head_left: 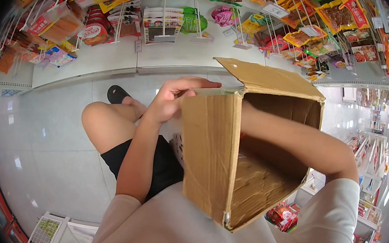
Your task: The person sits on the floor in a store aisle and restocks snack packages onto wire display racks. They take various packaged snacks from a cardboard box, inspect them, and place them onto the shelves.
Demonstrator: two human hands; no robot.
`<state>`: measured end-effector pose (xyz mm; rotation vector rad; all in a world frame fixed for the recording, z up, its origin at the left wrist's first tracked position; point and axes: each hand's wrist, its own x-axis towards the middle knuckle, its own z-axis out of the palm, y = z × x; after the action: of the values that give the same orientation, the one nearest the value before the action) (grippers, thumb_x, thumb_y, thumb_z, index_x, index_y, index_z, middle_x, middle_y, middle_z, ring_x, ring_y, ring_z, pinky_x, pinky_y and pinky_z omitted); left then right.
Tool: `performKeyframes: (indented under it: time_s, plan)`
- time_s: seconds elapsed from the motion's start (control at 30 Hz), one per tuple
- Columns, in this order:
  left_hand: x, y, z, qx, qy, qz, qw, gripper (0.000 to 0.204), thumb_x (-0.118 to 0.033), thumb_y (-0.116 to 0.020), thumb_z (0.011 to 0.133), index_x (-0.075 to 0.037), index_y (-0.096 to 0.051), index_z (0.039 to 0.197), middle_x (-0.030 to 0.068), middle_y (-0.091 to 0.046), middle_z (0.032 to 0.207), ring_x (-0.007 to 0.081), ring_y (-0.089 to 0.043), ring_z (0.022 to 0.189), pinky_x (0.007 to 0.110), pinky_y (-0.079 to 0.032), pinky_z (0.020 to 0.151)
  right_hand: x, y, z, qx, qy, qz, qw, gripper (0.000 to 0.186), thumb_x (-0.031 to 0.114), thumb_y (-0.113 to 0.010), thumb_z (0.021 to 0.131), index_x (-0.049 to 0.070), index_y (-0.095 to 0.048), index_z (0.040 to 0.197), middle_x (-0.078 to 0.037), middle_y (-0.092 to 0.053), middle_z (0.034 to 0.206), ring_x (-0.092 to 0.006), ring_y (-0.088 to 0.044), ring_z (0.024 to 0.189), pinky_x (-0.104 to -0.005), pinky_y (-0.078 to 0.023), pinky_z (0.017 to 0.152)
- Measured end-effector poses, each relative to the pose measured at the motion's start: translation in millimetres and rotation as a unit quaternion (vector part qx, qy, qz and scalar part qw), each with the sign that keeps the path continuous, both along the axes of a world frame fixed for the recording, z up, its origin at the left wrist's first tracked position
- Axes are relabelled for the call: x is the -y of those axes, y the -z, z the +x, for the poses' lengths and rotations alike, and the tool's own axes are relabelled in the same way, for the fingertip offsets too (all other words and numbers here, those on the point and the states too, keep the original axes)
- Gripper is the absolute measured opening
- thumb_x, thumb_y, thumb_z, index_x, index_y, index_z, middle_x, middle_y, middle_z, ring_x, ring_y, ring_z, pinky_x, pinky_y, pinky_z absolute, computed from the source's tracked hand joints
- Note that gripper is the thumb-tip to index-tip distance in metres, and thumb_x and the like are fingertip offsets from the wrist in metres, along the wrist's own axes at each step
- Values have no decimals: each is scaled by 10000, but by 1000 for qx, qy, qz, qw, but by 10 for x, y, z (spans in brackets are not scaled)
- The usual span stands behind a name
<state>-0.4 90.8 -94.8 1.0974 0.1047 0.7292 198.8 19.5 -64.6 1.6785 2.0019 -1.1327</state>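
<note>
From here I see a person holding a cardboard box (208,152) over the lap, its mouth tipped toward the chest, presumably so an arm fits in easily. The left hand (174,97) is clamped on the box's far left edge, likely to steady it. The right forearm (293,137) runs inside the box; that hand is hidden, so I can't tell its grip. Beyond the box, snack packets (162,24) hang above a white shelf (177,59), probably for easy viewing.
</note>
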Motion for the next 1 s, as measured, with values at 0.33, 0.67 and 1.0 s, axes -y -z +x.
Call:
performKeyframes:
  time_s: [0.33, 0.67, 1.0]
  plan:
    - [-1, -5, 21, -18, -32, 41, 999, 570, -426, -620, 948, 82, -643, 1205, 210, -629, 1278, 288, -594, 1178, 382, -442, 1013, 128, 191, 183, 135, -118, 109, 978, 608, 343, -736, 816, 160, -536, 1360, -197, -469, 1402, -355, -499, 1283, -452, -432, 1054]
    - [18, 121, -27, 5, -71, 48, 996, 438, -312, -619, 954, 75, -673, 1153, 250, -647, 1222, 331, -612, 1156, 416, -448, 1011, -115, 443, 498, 7, -26, 7, 1000, 663, 284, -721, 741, 3, -531, 1311, -266, -546, 1315, -390, -537, 1220, -438, -455, 1016]
    - [-51, 246, -193, 14, -36, -21, 999, 367, -252, -631, 946, 49, -687, 1148, 271, -632, 1234, 355, -598, 1180, 444, -442, 1018, 136, -466, -36, 138, -182, -141, 963, 633, 259, -719, 759, 74, -548, 1340, -180, -709, 1013, -345, -681, 956, -434, -543, 820]
